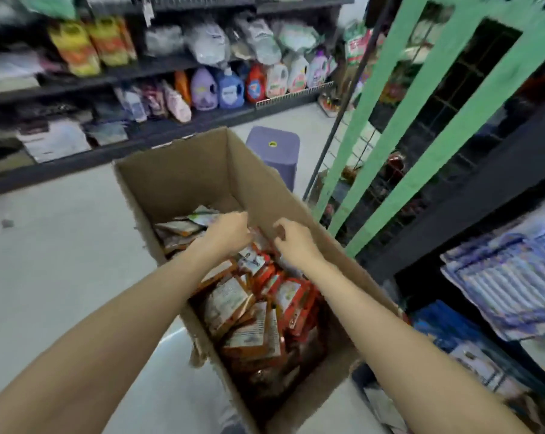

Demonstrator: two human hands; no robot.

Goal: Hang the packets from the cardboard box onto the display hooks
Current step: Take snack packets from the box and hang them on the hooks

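Note:
An open cardboard box stands on the floor in front of me, holding several orange and white packets. Both my arms reach down into it. My left hand has its fingers curled over packets near the middle of the box. My right hand is beside it, fingers curled, pinching at the top of a packet strip between the two hands. What the fingertips grasp is blurred. The wire display rack with green strips stands to the right of the box.
A purple plastic stool sits just behind the box. Dark shelves with detergent bottles and bags line the back. Shelving with blue-striped goods runs along the right. Pale floor lies open to the left.

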